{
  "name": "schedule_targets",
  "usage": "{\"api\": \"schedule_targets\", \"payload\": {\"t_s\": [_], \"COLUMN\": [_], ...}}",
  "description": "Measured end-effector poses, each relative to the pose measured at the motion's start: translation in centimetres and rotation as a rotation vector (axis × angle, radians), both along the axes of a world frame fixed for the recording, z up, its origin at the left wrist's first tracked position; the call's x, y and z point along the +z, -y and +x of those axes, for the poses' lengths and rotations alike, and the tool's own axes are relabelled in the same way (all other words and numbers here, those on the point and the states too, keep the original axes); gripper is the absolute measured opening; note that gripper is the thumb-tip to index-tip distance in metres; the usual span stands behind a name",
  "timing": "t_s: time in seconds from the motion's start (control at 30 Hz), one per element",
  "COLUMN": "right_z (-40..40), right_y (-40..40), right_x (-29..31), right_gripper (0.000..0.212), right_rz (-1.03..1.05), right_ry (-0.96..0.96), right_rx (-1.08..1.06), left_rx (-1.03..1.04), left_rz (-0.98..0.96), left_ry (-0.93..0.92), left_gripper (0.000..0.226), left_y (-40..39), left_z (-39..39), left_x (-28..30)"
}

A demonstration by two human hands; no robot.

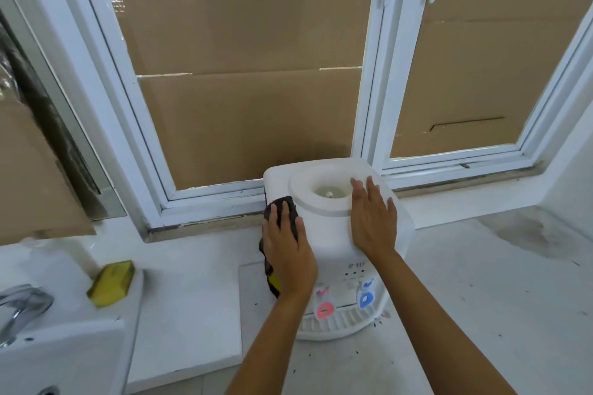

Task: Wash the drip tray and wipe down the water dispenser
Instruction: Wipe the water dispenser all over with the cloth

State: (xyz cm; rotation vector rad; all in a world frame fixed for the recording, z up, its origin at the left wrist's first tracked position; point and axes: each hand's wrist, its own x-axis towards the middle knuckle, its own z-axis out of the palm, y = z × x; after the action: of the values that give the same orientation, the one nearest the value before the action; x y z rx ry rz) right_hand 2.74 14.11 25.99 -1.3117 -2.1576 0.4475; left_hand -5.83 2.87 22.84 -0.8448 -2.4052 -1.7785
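wiping is the step in hand, judging by the dark cloth [282, 218] pressed flat under the left hand [288, 250] against the upper left side of the water dispenser [330, 228]. the left fingers lie spread over the cloth, palm down, pinning it to the white casing rather than pinching it; a tail of the cloth hangs below the wrist with a bit of yellow showing. the right hand [372, 218] rests open and flat on the dispenser's top right, fingers together and pointing away from the person, likely to steady the light body so it does not slide while the other hand rubs. the dispenser stands upright on the white counter [481, 282], its back near the window frame [211, 196], its long axis vertical, its bottle well open upward and its front toward the person, with the red tap [324, 309] and blue tap [365, 298] pointing down over the drip tray [333, 325]. the tray sits seated at the base; whether it is washed cannot be told. a yellow sponge [112, 282] lies well apart at the left, near the sink [64, 359] and faucet [19, 305].
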Motion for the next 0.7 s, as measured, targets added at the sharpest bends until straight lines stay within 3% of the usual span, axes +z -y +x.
{"api": "schedule_targets", "payload": {"t_s": [0.13, 0.27, 0.33, 0.43, 0.53, 0.63, 0.7], "right_z": [1.6, 4.5, 5.5, 6.7, 7.4, 7.6, 7.6], "right_y": [0.0, -2.8, -4.2, -5.8, -6.9, -8.4, -9.3], "right_x": [2.1, 3.5, 3.1, 1.3, -0.2, -1.6, -2.3], "right_gripper": [0.059, 0.052, 0.057, 0.082, 0.052, 0.06, 0.05], "right_rz": [-0.133, -0.454, -0.401, -0.364, -0.345, -0.26, -0.225], "right_ry": [-0.055, -0.365, -0.285, -0.233, -0.326, -0.347, -0.326], "right_rx": [0.115, 0.196, 0.284, 0.402, 0.522, 0.59, 0.652], "left_rx": [0.228, 0.327, 0.359, 0.41, 0.466, 0.49, 0.516], "left_rz": [0.111, 0.206, 0.228, 0.254, 0.253, 0.202, 0.177], "left_ry": [0.065, 0.149, 0.164, 0.168, 0.156, 0.126, 0.137], "left_gripper": [0.074, 0.072, 0.071, 0.069, 0.07, 0.069, 0.067], "left_y": [-1.4, -3.8, -5.2, -7.0, -8.7, -10.6, -11.7], "left_z": [4.4, 8.4, 10.1, 12.1, 13.7, 16.3, 17.9], "left_x": [-0.9, -1.3, -1.5, -1.4, -1.8, -2.7, -3.0]}}
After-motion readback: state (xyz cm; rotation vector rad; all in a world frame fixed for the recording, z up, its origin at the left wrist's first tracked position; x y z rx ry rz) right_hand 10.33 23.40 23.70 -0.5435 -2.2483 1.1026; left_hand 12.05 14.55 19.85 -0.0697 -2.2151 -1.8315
